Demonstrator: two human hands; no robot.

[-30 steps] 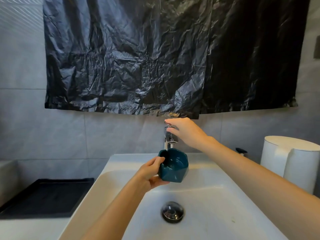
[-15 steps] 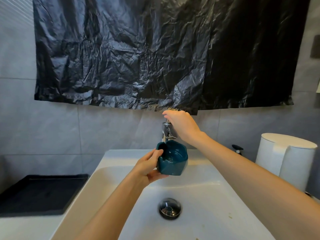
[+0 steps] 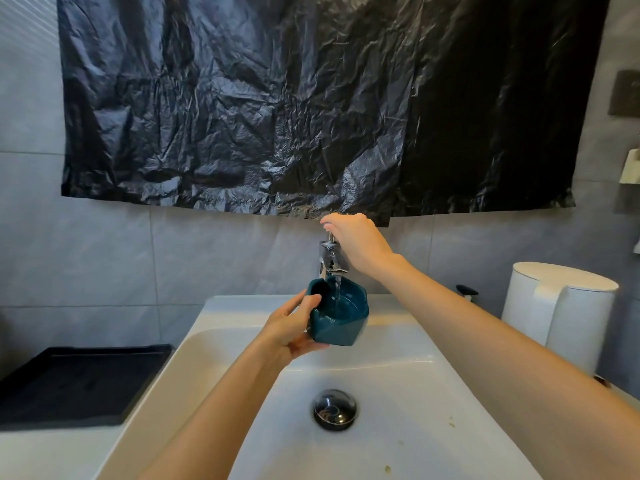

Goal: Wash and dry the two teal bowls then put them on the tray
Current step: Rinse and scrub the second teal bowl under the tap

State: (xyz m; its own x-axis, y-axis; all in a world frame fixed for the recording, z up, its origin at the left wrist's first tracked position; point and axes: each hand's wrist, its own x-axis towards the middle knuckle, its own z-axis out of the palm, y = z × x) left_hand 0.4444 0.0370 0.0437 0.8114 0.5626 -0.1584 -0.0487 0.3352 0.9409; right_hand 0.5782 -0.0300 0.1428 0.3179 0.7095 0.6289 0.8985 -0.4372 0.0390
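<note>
My left hand grips a teal bowl by its left rim and holds it tilted over the white sink, right under the chrome tap. A thin stream of water runs from the spout into the bowl. My right hand rests on top of the tap, fingers closed on its lever. A black tray lies on the counter to the left of the sink. Only one teal bowl is in view.
A white cylindrical bin stands right of the sink, with a small black-topped object behind my right forearm. The chrome drain plug sits in the basin's middle. A black plastic sheet hangs on the grey tiled wall.
Water has started to run from the tap into the bowl. My right hand has lifted slightly with the lever. The bowl stays under the spout in my left hand.
</note>
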